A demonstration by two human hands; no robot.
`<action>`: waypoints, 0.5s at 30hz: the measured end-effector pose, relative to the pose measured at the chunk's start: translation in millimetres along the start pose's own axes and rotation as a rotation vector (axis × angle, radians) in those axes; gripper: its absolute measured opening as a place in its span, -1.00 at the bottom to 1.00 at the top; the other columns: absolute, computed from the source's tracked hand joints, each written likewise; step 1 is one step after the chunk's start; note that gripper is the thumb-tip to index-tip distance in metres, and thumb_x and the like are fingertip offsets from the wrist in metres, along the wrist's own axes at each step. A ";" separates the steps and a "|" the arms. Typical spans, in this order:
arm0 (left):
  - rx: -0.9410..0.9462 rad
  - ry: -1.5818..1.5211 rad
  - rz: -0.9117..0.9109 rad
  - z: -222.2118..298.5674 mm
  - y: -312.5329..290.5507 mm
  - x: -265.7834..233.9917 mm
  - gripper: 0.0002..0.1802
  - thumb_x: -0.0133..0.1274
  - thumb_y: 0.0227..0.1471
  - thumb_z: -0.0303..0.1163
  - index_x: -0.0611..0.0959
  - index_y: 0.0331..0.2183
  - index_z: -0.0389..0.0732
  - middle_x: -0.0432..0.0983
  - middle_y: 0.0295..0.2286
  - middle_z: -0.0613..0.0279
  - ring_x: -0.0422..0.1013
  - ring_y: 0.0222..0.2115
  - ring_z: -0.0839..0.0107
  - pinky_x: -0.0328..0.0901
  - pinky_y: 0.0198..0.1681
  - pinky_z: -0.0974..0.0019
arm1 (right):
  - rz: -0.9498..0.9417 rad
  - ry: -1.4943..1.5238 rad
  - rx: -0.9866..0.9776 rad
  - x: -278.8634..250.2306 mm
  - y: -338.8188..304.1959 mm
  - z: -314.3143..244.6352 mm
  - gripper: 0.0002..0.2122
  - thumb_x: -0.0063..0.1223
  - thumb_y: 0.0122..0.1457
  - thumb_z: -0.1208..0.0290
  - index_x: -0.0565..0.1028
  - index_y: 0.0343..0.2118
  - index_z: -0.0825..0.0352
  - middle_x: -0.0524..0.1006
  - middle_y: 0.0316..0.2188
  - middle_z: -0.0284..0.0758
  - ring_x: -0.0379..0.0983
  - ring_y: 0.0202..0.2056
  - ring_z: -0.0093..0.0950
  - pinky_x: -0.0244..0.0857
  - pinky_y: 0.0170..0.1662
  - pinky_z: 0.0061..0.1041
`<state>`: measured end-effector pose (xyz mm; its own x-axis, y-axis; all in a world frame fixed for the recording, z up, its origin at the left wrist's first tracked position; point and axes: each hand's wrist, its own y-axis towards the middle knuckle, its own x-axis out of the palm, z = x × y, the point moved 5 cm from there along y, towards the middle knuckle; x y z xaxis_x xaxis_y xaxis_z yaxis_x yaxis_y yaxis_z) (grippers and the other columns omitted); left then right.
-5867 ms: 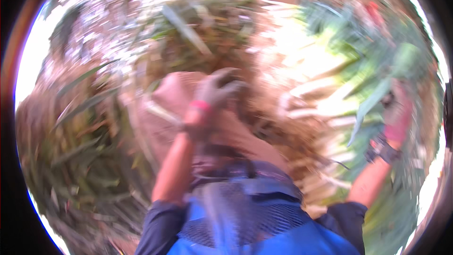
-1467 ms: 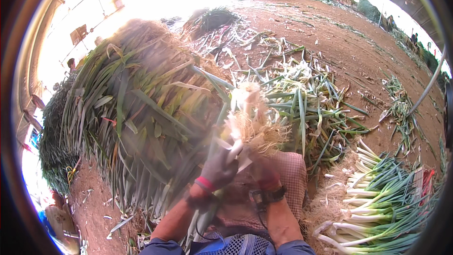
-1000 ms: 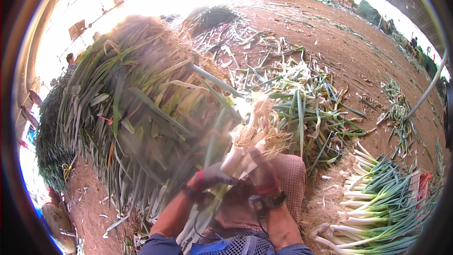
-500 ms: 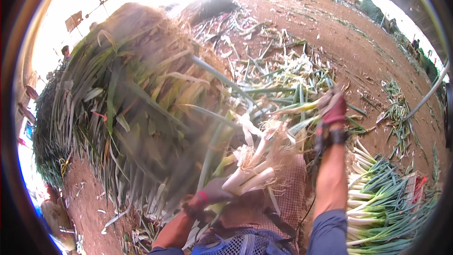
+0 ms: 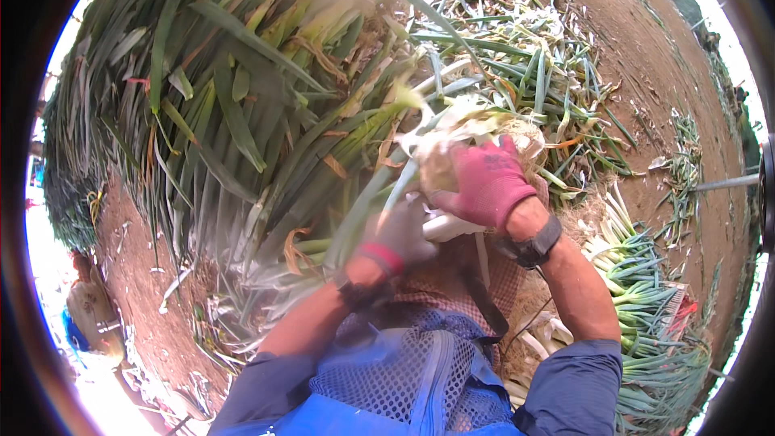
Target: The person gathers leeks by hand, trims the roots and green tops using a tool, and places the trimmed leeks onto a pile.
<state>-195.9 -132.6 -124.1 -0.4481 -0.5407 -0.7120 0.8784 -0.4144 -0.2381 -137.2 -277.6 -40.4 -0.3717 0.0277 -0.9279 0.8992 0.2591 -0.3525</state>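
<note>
My left hand [image 5: 397,236], in a grey glove with a red cuff, is closed round the bunch of large green onions [image 5: 446,228] above my lap. It is smeared by motion. My right hand [image 5: 491,181], in a red glove, is bent over the same bunch, its fingers wrapped round the white stalks with the thumb towards my left hand. Pale, loose outer leaves [image 5: 452,131] and tangled roots [image 5: 526,139] stick out beyond the right hand. Its fingertips are partly hidden behind the stalks.
A tall heap of untrimmed green onions [image 5: 202,105] rises at the left. Stripped leaves [image 5: 533,73] litter the dirt floor [image 5: 638,40] ahead. Cleaned green onions [image 5: 646,299] lie in a row at my right, by a small crate [image 5: 676,307]. A pole [image 5: 726,183] juts in at the far right.
My right hand has come back from the leaf litter, where it held a leaf, onto the bunch. My left hand has risen slightly with the onions. The view has tilted down.
</note>
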 end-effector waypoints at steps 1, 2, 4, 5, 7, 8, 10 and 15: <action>0.048 0.030 0.008 -1.1 -2.9 3.1 -0.35 0.25 -0.17 -0.10 0.58 -0.04 -0.24 0.61 -0.19 -0.18 0.56 -0.21 -0.17 0.43 -0.10 -0.08 | -0.037 -0.020 -0.128 11.8 8.0 -4.2 -0.44 0.11 0.19 -0.01 0.50 0.11 0.33 0.59 -0.05 -0.02 0.48 0.11 -0.10 0.16 0.29 0.03; 0.032 0.020 0.011 -1.4 -6.9 3.9 -0.35 0.25 -0.17 -0.10 0.58 -0.04 -0.24 0.61 -0.19 -0.18 0.56 -0.21 -0.17 0.43 -0.10 -0.08 | -0.155 -0.021 -0.026 20.1 16.6 6.1 -0.55 0.06 0.23 0.11 0.52 0.07 0.31 0.61 -0.11 -0.04 0.54 0.03 -0.12 0.28 0.20 -0.02; -0.033 0.056 0.042 1.1 -13.7 2.4 -0.35 0.25 -0.15 -0.10 0.57 -0.05 -0.28 0.59 -0.16 -0.18 0.55 -0.21 -0.20 0.43 -0.08 -0.09 | -0.008 -0.128 0.003 12.8 34.0 32.5 -0.83 -0.10 0.34 0.33 0.47 -0.18 0.29 0.60 -0.46 -0.23 0.61 -0.43 -0.24 0.49 -0.28 -0.20; 0.079 0.017 0.157 2.1 -17.7 3.9 -0.36 0.24 -0.09 -0.08 0.57 -0.04 -0.29 0.58 -0.14 -0.17 0.56 -0.21 -0.17 0.44 -0.11 -0.07 | 0.345 -0.399 -0.028 3.0 37.0 68.6 -0.84 -0.13 0.36 0.35 0.45 -0.16 0.29 0.55 -0.53 -0.26 0.59 -0.44 -0.26 0.48 -0.36 -0.21; 0.128 0.071 0.110 4.4 -18.4 19.6 -0.34 0.23 -0.07 -0.05 0.57 -0.02 -0.30 0.59 -0.15 -0.17 0.57 -0.21 -0.13 0.45 -0.12 -0.05 | 0.536 -0.026 0.439 -54.7 35.0 220.4 -0.81 -0.09 0.32 0.34 0.55 -0.25 0.27 0.63 -0.43 -0.14 0.62 -0.41 -0.26 0.49 -0.31 -0.16; 0.131 0.137 0.066 1.3 -17.8 26.5 -0.33 0.23 -0.05 -0.02 0.57 0.00 -0.30 0.60 -0.16 -0.16 0.58 -0.21 -0.09 0.46 -0.13 -0.03 | 0.731 -0.015 0.536 -94.9 10.3 264.6 -0.78 -0.04 0.28 0.30 0.60 -0.26 0.31 0.66 -0.35 -0.03 0.64 -0.34 -0.17 0.48 -0.24 -0.07; 0.067 0.095 -0.025 16.1 -16.3 13.3 -0.28 0.25 -0.05 0.04 0.57 0.03 -0.28 0.63 -0.21 -0.09 0.60 -0.27 -0.05 0.48 -0.20 0.00 | 0.662 -0.193 0.782 -154.6 -38.5 309.7 -0.60 0.07 0.21 0.19 0.51 -0.02 0.39 0.64 -0.27 0.06 0.62 -0.19 0.03 0.43 -0.13 0.03; 0.021 0.202 -0.045 -2.5 -14.8 23.5 -0.44 0.22 -0.03 0.10 0.72 -0.13 -0.11 0.53 0.02 -0.20 0.62 -0.26 0.06 0.48 -0.27 0.07 | 0.139 0.085 0.305 -107.7 17.5 139.1 -0.16 0.24 0.14 -0.17 0.28 0.24 0.51 0.64 -0.17 -0.04 0.62 -0.24 -0.30 0.52 -0.13 -0.27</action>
<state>-219.0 -137.3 -139.0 -0.4426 -0.3644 -0.8193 0.8537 -0.4509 -0.2606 -49.3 -410.4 36.5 -0.2467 0.1263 -0.9608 0.9655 -0.0529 -0.2549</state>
